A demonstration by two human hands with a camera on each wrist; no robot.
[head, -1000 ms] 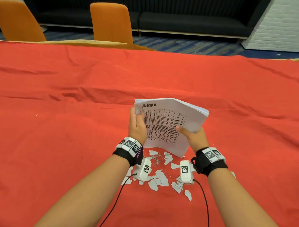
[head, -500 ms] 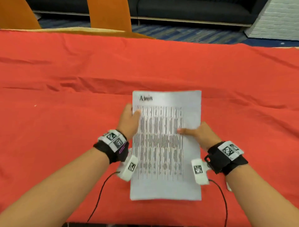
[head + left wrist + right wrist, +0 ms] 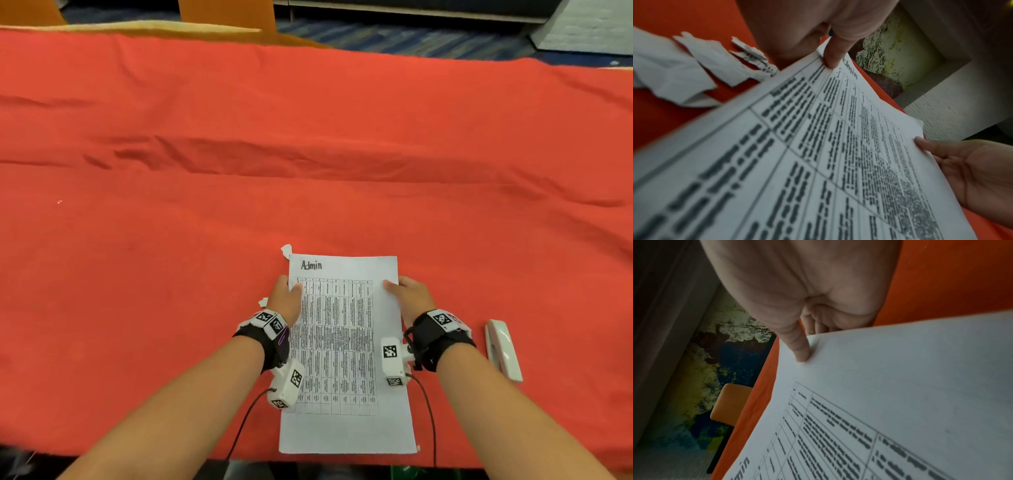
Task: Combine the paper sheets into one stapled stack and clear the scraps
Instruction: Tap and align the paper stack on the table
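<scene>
Fingers of the left hand (image 3: 287,297) curl under the left edge of the paper stack (image 3: 346,428) while its thumb (image 3: 833,53) presses on the top sheet, so the hand pinches that edge. On the other side the right hand (image 3: 412,296) holds the right edge the same way, thumb (image 3: 800,347) on top and the remaining fingers tucked beneath. Headed "Admin" above a printed table, this stack lies near the front edge of the red-clothed worktop (image 3: 171,240). Torn paper scraps (image 3: 719,60) lie just beside its left edge. Right of the stack, apart from it, rests a white stapler (image 3: 503,349).
</scene>
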